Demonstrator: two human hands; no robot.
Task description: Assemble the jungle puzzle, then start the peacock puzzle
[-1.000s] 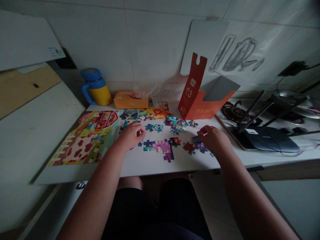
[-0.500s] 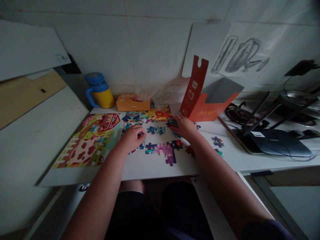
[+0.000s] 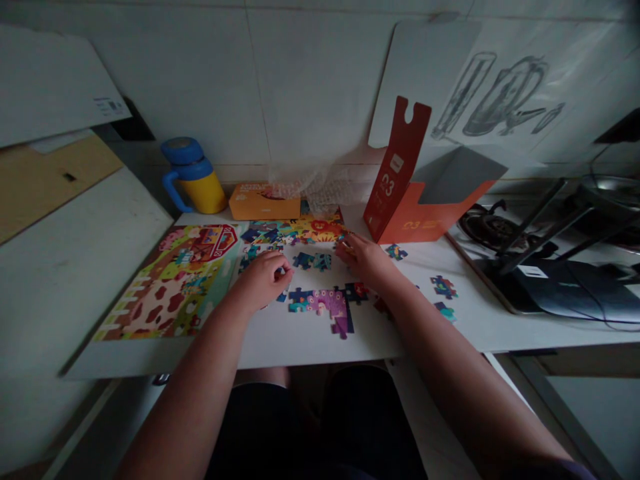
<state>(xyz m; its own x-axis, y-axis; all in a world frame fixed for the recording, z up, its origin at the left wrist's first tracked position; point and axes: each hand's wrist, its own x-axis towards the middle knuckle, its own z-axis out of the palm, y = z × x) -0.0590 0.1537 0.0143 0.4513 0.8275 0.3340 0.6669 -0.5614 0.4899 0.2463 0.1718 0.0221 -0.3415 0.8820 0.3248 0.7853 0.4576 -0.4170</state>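
Both hands sit low over the table (image 3: pixel 280 347): my left hand (image 3: pixel 264 277) is curled, fingers drawn in, and my right hand (image 3: pixel 369 260) reaches down with bent fingers; I can't tell whether either grips a piece. Between them, the purple puzzle section (image 3: pixel 327 304) lies at four o'clock from my left. Two blue pieces (image 3: pixel 323 262) lie at nine from my right, the cow puzzle (image 3: pixel 160 300) at nine from my left.

The right forearm (image 3: pixel 425 340) partly hides a red puzzle piece (image 3: pixel 381 305); the picture's edge crops the pan (image 3: pixel 610 192).
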